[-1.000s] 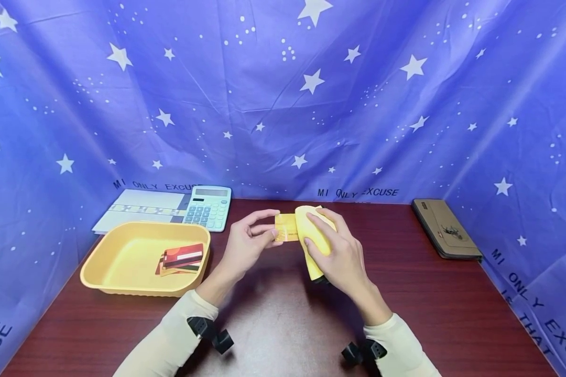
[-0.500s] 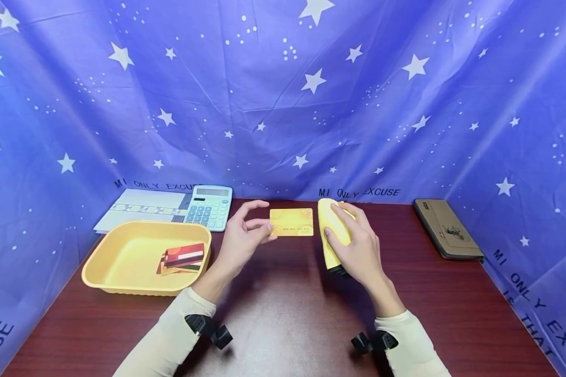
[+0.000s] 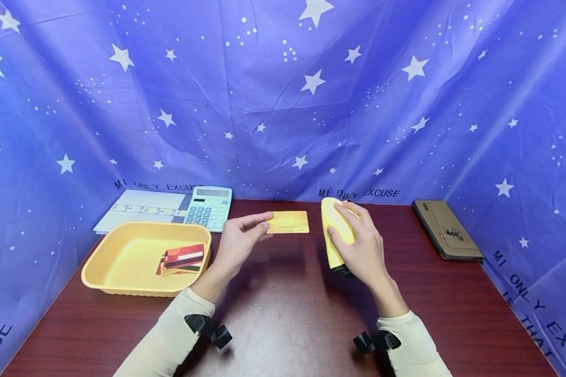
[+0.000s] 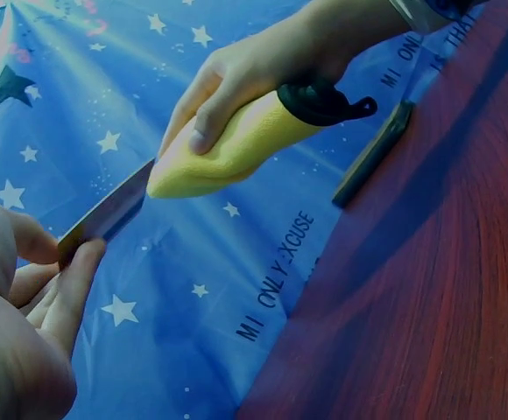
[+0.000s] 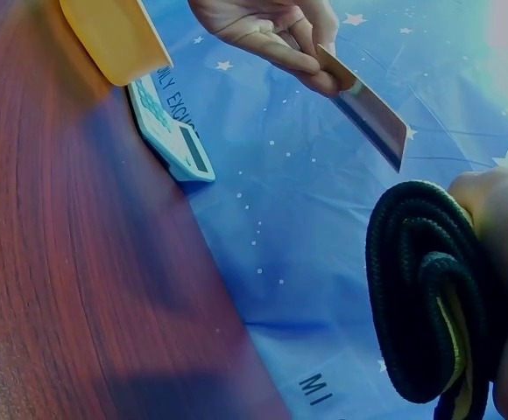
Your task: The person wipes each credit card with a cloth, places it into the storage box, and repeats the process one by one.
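Between thumb and fingers, my left hand (image 3: 239, 242) pinches a gold bank card (image 3: 290, 222) by its left end, above the table. My right hand (image 3: 358, 242) grips a folded yellow cloth (image 3: 335, 230) with a black hem and a small loop, just right of the card. A gap separates cloth and card in the head view. From the right wrist, the rolled black end of the cloth (image 5: 425, 297) shows close up, and the card (image 5: 368, 109) appears tilted. In the left wrist view the card (image 4: 114, 210) is seen nearly edge-on.
On the left stands a yellow tub (image 3: 108, 287) holding several cards (image 3: 184, 257). Behind it are a light blue calculator (image 3: 208, 208) and a white notebook-like item (image 3: 141, 201). A brown wallet (image 3: 448, 229) lies at the right edge. A starry blue curtain (image 3: 283, 104) hangs behind the table.
The cloth has come off the card and moved right with my right hand. The card is now fully uncovered, tilted flatter, and my left fingers have shifted on it.
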The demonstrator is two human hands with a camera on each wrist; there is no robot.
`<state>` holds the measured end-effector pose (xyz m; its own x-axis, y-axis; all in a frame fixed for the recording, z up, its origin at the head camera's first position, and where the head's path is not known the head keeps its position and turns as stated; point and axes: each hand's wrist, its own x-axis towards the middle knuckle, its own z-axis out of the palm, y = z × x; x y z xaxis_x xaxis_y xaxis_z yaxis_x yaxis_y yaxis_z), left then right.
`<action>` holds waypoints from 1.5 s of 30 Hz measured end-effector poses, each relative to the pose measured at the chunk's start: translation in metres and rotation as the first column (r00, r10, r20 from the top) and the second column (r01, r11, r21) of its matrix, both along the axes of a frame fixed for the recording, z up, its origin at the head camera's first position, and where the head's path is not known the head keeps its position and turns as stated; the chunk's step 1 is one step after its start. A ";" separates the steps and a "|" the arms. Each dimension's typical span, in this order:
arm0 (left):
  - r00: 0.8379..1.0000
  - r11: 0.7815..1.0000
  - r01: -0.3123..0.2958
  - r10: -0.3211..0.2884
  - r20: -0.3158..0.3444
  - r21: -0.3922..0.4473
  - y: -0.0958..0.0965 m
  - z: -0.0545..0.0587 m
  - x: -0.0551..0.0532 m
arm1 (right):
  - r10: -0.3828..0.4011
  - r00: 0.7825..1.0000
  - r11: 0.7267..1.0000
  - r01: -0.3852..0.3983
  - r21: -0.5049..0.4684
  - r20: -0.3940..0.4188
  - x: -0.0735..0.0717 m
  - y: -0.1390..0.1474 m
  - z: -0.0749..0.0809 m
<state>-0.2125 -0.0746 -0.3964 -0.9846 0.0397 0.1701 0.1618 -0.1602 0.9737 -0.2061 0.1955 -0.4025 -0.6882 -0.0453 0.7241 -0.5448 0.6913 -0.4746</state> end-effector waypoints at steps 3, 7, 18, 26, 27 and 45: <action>1.000 1.000 -0.008 0.008 -0.013 0.002 0.000 0.001 0.000 | -0.001 1.000 1.000 0.001 0.002 0.006 0.000 0.000 0.000; 1.000 1.000 0.002 -0.002 -0.026 -0.009 -0.002 0.001 0.000 | 0.000 1.000 1.000 0.000 0.005 0.012 0.001 0.000 0.001; 0.995 0.998 -0.053 0.051 -0.088 -0.023 -0.004 0.000 -0.001 | -0.001 0.999 1.000 0.000 0.008 0.032 0.001 0.000 0.000; 0.981 0.993 -0.097 0.108 -0.160 0.071 -0.005 0.002 0.000 | -0.004 0.999 1.000 0.003 0.013 0.038 0.001 -0.001 0.001; 0.980 0.991 -0.117 0.126 -0.155 0.065 -0.005 0.002 0.000 | -0.003 0.999 1.000 0.003 0.013 0.040 0.001 -0.001 0.001; 0.977 0.988 -0.136 0.145 -0.156 0.067 -0.006 0.004 -0.001 | 0.010 0.999 1.000 -0.010 0.015 0.048 0.001 -0.002 -0.001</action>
<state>-0.2136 -0.0806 -0.3926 -0.9397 -0.1109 0.3235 0.3391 -0.1782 0.9237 -0.2053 0.1935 -0.4032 -0.7213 -0.0633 0.6897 -0.5288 0.6935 -0.4894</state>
